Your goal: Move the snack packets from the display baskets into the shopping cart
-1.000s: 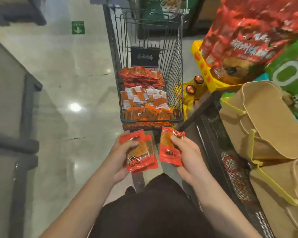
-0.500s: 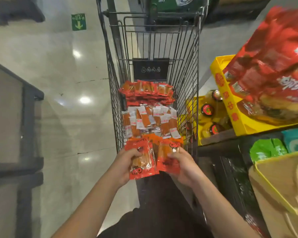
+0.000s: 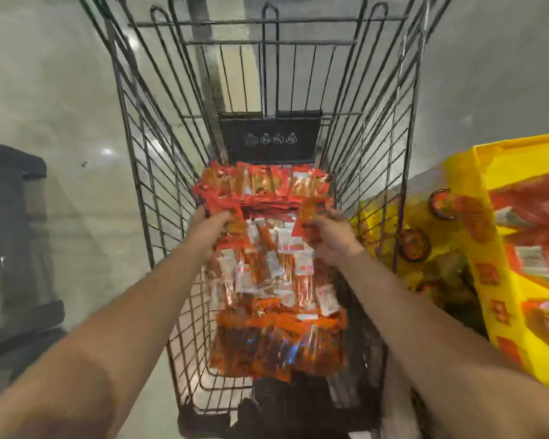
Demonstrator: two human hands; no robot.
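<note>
The wire shopping cart (image 3: 146,198) fills the middle of the view. On its floor lie three groups of snack packets: red ones (image 3: 260,185) at the far end, orange-and-white ones (image 3: 276,270) in the middle, orange ones (image 3: 276,346) nearest me. Both arms reach into the cart. My left hand (image 3: 208,229) grips red packets (image 3: 232,226) above the middle group. My right hand (image 3: 330,236) holds one red packet (image 3: 309,213) beside the far pile. The picture is blurred by motion.
A yellow display box (image 3: 495,267) with large red bags stands at the right, close to the cart's side. Yellow packs with round lids (image 3: 414,245) sit between it and the cart. A dark shelf frame (image 3: 16,223) stands at the left on the glossy floor.
Both hands have moved forward from the cart's near edge, over the nearest packets, deep into the basket, still holding their red packets. The view has moved closer to the cart.
</note>
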